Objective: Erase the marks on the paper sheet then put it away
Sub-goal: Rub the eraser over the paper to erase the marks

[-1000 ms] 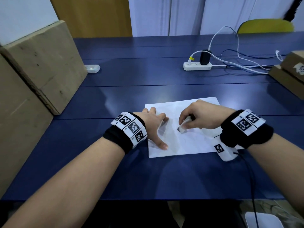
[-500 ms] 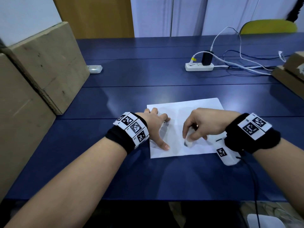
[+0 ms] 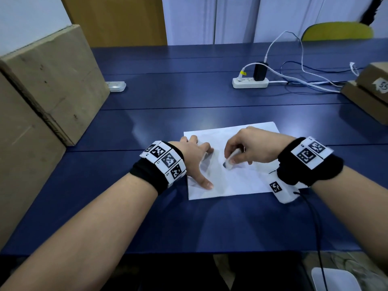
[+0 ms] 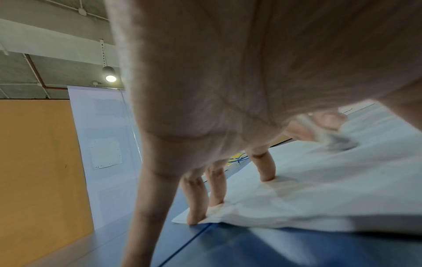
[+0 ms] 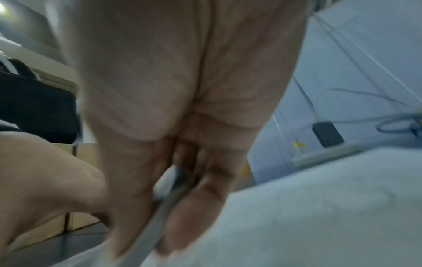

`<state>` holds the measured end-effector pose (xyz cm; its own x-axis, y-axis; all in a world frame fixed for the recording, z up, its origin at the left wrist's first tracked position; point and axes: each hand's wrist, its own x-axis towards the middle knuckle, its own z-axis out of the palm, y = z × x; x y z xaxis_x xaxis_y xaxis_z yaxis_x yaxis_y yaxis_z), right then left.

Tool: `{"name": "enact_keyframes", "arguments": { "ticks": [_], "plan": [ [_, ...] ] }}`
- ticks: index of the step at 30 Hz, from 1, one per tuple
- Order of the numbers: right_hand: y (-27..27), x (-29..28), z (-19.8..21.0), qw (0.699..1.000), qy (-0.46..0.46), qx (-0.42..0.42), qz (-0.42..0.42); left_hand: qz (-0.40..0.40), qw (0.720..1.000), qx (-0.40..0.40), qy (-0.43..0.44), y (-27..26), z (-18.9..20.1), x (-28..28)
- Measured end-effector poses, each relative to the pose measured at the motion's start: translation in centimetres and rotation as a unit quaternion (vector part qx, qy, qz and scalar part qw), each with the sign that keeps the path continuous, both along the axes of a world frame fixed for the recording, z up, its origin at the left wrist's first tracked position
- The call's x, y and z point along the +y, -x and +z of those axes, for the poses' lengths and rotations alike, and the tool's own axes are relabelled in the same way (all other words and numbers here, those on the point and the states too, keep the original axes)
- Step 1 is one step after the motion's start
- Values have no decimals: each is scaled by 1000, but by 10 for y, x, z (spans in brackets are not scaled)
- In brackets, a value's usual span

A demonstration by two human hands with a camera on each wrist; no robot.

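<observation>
Blue desk [image 3: 147, 127] under my hands: left hand [image 3: 194, 158] spread flat, fingertips pinning paper sheet [image 3: 235, 181], right hand [image 3: 249, 148] just beside it pinching white eraser [image 3: 231, 161] down onto sheet.

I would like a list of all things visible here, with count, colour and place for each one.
paper sheet: one, white, near middle of table
eraser: one, white with dark tip, touching the sheet
table: one, dark blue
cardboard boxes: two, brown, left side
power strip: one, white, far right, black charger plugged in
cables: several, white and blue, far right
small device: one, white, beside the left boxes
chair: one, yellow, behind table
left hand: fingers spread, pressing the sheet
right hand: grip on the eraser
</observation>
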<state>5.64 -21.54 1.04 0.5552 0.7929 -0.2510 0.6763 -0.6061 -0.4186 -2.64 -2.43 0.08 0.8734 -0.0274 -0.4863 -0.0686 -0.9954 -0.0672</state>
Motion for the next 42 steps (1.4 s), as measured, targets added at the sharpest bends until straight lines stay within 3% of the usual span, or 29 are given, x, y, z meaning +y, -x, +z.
{"name": "enact_keyframes", "arguments": {
  "ticks": [4,9,16,20,25,30,36,40,42],
  "plan": [
    [5,-3,0,992,94,56,59,6,1000,3,-1,0,1,0],
    [0,5,-2,999,22,-45,-4,1,1000,1,-2,1,1,0],
    [8,-1,3,993,114,13,34,5,1000,7,0,0,1,0],
    [2,7,0,995,51,-83,-6,1,1000,6,-3,0,1,0],
    [15,1,7,992,117,20,36,4,1000,3,-7,0,0,0],
    [12,13,5,996,40,-83,13,0,1000,1,3,0,0,0],
    [19,3,9,987,152,7,56,2,1000,3,-4,0,1,0],
    [8,14,2,992,66,-105,3,-4,1000,0,-2,1,0,0],
    [8,15,2,993,66,-100,5,-3,1000,0,-6,1,0,0]
  ]
}}
